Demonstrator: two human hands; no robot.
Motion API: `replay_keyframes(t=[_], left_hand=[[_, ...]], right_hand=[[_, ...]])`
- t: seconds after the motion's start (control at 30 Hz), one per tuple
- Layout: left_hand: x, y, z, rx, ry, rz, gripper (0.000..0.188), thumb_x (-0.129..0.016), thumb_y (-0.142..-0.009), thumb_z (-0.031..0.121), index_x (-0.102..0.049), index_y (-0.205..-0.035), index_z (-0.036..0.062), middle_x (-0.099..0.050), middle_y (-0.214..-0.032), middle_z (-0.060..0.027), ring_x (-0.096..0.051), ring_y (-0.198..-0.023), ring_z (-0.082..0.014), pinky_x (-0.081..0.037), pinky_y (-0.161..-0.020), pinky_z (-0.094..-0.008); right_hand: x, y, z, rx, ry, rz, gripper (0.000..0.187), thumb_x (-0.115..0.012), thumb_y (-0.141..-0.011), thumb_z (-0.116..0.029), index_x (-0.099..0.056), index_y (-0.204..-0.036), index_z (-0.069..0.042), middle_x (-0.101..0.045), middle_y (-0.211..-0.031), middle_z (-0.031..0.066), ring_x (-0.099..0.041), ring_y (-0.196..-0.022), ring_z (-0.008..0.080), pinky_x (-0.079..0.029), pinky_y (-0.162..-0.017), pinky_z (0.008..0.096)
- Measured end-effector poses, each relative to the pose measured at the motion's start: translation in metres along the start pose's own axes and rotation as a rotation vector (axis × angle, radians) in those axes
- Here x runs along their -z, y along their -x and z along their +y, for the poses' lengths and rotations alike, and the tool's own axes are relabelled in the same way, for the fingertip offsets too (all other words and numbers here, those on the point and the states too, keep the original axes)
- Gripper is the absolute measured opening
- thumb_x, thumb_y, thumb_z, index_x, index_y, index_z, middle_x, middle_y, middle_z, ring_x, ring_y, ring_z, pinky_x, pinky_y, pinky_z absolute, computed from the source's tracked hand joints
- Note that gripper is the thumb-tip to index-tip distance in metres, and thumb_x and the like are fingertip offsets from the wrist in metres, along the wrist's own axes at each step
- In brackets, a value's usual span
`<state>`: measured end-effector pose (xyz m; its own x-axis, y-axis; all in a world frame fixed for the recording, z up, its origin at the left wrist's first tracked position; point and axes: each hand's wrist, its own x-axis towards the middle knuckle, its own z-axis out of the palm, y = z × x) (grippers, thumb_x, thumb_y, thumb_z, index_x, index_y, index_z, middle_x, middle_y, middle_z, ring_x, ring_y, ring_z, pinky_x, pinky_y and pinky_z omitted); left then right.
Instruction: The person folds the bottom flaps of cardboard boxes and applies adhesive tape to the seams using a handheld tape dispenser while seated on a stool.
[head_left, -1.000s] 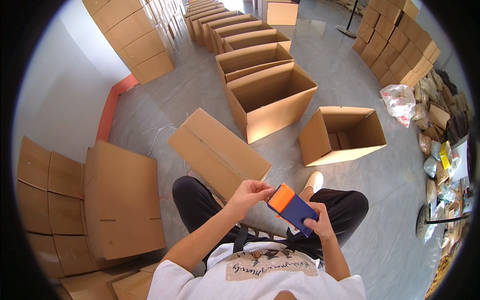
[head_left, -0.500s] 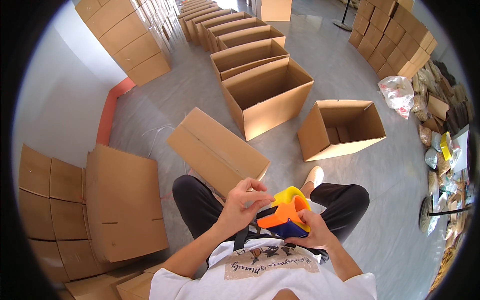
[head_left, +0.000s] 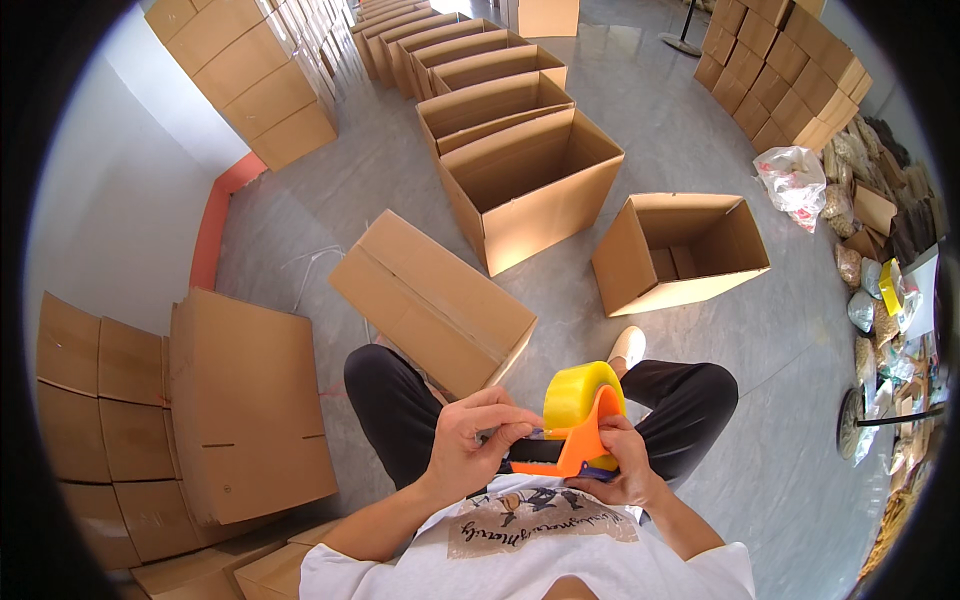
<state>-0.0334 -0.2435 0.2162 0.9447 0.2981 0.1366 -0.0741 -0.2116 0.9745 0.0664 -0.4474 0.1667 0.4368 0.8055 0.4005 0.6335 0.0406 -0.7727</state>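
Note:
In front of my body, my right hand (head_left: 625, 462) grips an orange tape dispenser (head_left: 578, 448) with a dark blue lower part. A wide roll of yellow packing tape (head_left: 573, 398) sits on it, standing up on the far side. My left hand (head_left: 472, 437) is at the dispenser's black roller, thumb and forefinger pinched together close to the tape roll. What is between those fingertips is too small to make out. Between my knees and the open boxes, a closed cardboard box (head_left: 430, 300) lies on the floor, a lengthwise seam along its top.
An open carton (head_left: 620, 265) stands by my right foot. Ahead, a row of open cartons (head_left: 500, 235) runs into the distance. Stacked boxes stand at left (head_left: 250, 410), far left (head_left: 250, 90) and far right (head_left: 785, 75). Bagged goods (head_left: 850, 270) line the right side, near a round-based stand (head_left: 850, 424).
The dispenser has been turned so that the yellow roll now stands higher and shows more of its side. My left hand has moved slightly down, its fingertips closer to the roller.

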Motion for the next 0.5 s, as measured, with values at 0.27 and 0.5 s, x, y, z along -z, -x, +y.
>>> replay_keyframes(t=[0.27,0.5], left_hand=[[-0.003,0.005,0.012,-0.029,0.021,0.032,0.005,-0.062,-0.077,-0.001,-0.067,-0.08,-0.0001,-0.055,-0.07,-0.0054,-0.049,-0.061,-0.0101,-0.035,-0.052,-0.0208],[-0.003,0.002,0.014,-0.086,0.062,0.099,0.007,-0.063,-0.074,-0.002,-0.067,-0.078,0.0011,-0.055,-0.069,-0.0051,-0.05,-0.062,-0.012,-0.037,-0.053,-0.0214]], right_hand=[[-0.005,0.006,0.002,0.042,-0.081,0.113,0.053,-0.081,-0.055,-0.017,-0.056,-0.099,-0.003,-0.063,-0.09,0.0111,-0.059,-0.083,0.0308,-0.042,-0.081,0.0372],[-0.002,0.001,-0.001,-0.026,-0.022,0.072,0.052,-0.081,-0.054,-0.017,-0.057,-0.097,-0.003,-0.063,-0.09,0.0104,-0.06,-0.082,0.0311,-0.042,-0.082,0.0364]])
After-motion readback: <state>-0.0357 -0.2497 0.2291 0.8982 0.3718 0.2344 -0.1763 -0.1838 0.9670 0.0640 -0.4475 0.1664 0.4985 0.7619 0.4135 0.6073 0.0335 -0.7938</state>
